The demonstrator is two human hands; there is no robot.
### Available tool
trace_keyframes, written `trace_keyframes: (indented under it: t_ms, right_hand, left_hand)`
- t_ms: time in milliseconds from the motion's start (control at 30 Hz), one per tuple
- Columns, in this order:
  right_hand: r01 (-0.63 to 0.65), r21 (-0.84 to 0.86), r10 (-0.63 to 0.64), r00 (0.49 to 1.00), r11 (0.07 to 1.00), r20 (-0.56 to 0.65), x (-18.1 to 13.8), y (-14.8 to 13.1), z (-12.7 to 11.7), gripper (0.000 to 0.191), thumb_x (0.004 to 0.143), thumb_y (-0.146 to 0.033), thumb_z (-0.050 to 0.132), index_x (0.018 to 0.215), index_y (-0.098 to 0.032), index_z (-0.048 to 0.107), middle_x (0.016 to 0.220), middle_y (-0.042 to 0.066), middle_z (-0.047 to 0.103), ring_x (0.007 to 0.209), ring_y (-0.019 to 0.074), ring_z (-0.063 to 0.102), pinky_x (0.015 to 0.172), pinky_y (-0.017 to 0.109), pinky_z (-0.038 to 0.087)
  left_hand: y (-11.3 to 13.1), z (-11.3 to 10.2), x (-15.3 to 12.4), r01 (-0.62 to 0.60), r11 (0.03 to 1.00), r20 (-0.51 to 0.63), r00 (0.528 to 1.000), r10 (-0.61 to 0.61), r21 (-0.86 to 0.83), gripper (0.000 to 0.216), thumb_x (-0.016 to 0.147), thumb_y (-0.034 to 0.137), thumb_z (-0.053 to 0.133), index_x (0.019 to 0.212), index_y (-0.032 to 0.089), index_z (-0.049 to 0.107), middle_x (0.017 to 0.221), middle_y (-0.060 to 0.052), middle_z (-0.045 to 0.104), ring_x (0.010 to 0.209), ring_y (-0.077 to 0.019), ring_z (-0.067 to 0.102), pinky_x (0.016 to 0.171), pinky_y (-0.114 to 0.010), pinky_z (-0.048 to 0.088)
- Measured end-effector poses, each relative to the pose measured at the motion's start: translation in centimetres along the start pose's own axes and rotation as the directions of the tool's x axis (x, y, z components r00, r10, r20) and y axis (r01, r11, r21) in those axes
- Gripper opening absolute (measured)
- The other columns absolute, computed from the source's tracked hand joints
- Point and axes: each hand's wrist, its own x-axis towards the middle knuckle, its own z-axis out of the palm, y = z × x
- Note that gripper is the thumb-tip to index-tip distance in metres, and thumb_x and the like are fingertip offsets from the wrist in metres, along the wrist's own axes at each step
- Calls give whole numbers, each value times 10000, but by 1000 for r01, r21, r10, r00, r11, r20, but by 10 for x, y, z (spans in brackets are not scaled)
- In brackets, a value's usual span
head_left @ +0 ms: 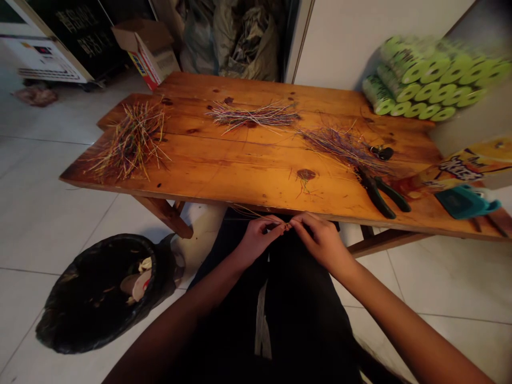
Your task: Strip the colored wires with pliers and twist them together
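My left hand (258, 236) and my right hand (318, 238) meet just below the front edge of the wooden table (248, 170), over my lap. Both pinch a bundle of thin wire strands (256, 215) that runs leftward from my fingertips. Fingers of each hand are closed on it. On the table lie three heaps of thin coloured wires: one at the left (134, 140), one in the middle (252, 115), one at the right (344, 145). Dark-handled pliers (380, 193) rest beside the right heap.
A black-lined waste bin (100, 290) stands on the tiled floor at my left. Green rolls in plastic wrap (432, 80) sit at the table's far right, with a yellow packet (468, 168) and a teal object (464, 201). A cardboard box (148, 50) stands behind.
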Motion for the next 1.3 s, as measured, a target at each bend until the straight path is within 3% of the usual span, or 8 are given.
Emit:
trace_keyframes:
  t_ms: [233, 600, 933, 1167, 1300]
  right_hand:
    - [59, -118, -57, 998, 991, 13, -4, 1, 2, 159, 896, -221, 400, 857, -181, 549, 794, 61, 602, 750, 172, 577, 695, 288, 449]
    - [105, -264, -95, 994, 959, 51, -7, 0, 4, 254, 906, -235, 351, 878, -138, 583, 788, 96, 585, 734, 191, 558, 666, 312, 453]
    - [46, -50, -46, 999, 998, -7, 0, -1, 12, 175, 894, -223, 394, 837, -181, 554, 778, 56, 594, 739, 166, 566, 695, 282, 439]
    - [-190, 216, 183, 982, 958, 54, 6, 2, 13, 212, 871, -281, 413, 727, -198, 543, 610, -10, 546, 586, 133, 532, 561, 245, 411]
    - [-114, 121, 115, 993, 986, -2, 6, 4, 12, 194, 878, -258, 408, 746, -201, 538, 666, 8, 576, 635, 145, 553, 603, 256, 422]
  left_hand:
    - [-2, 0, 0, 60, 996, -102, 993, -66, -59, 91, 669, 251, 686, 714, 172, 682, 749, -9, 667, 731, -133, 592, 741, -272, 446]
    - [-6, -2, 1, 117, 981, -85, 988, -131, -155, 92, 656, 264, 700, 714, 194, 698, 775, -16, 683, 766, -150, 598, 805, -315, 443]
    - [-5, -2, 0, 106, 954, -75, 989, -131, -280, 70, 700, 244, 668, 754, 199, 663, 739, 25, 632, 724, -103, 557, 752, -244, 409]
    - [-2, -4, 3, 36, 967, -54, 997, -51, -251, 85, 679, 249, 683, 731, 192, 648, 746, 13, 594, 767, -128, 548, 773, -263, 405]
    - [-3, -5, 5, 51, 956, -35, 997, -63, -290, 85, 721, 282, 642, 753, 206, 663, 823, 6, 593, 799, -126, 525, 750, -240, 389]
